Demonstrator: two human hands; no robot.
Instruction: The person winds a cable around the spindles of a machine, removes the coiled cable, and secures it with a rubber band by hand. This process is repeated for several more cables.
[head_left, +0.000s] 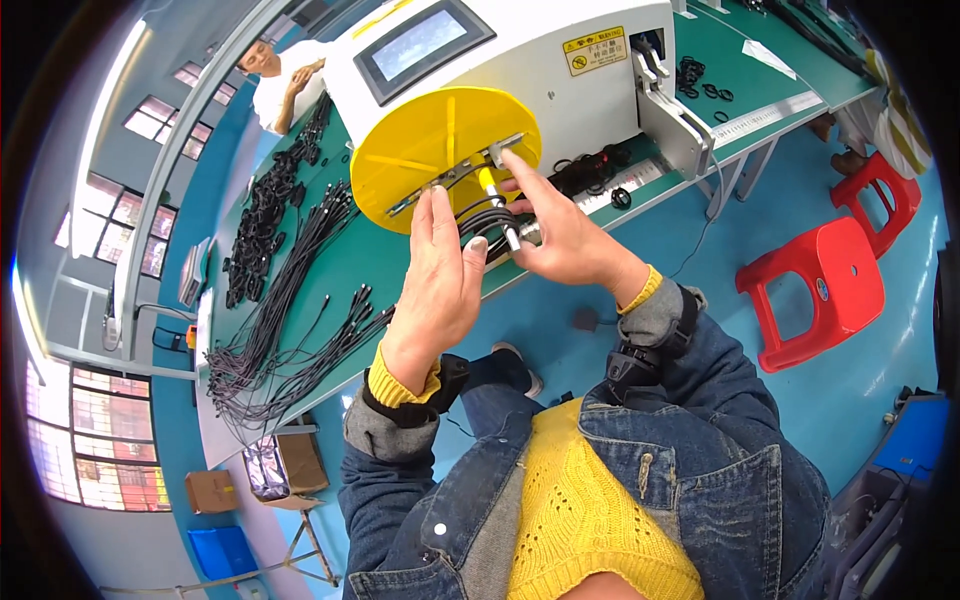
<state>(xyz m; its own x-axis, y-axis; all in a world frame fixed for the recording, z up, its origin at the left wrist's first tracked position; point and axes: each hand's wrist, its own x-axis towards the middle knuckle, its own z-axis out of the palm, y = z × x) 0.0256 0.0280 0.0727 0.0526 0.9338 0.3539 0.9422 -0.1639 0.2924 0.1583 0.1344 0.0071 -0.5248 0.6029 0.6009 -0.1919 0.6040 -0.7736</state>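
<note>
Head: parted fingers (443,215) against coil (480,222)

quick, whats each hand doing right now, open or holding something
Left hand: open, fingers straight, beside the black cable coil.
Right hand: partly bent at the coil's right side; whether its grip is closed cannot be told.

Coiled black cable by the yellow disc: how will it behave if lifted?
The coil is slim cable bent into rounded loops, so it is probably flexible, perhaps slightly springy. No tie shows on its visible part, so it may spread open. Its few thin turns suggest it is light.
</note>
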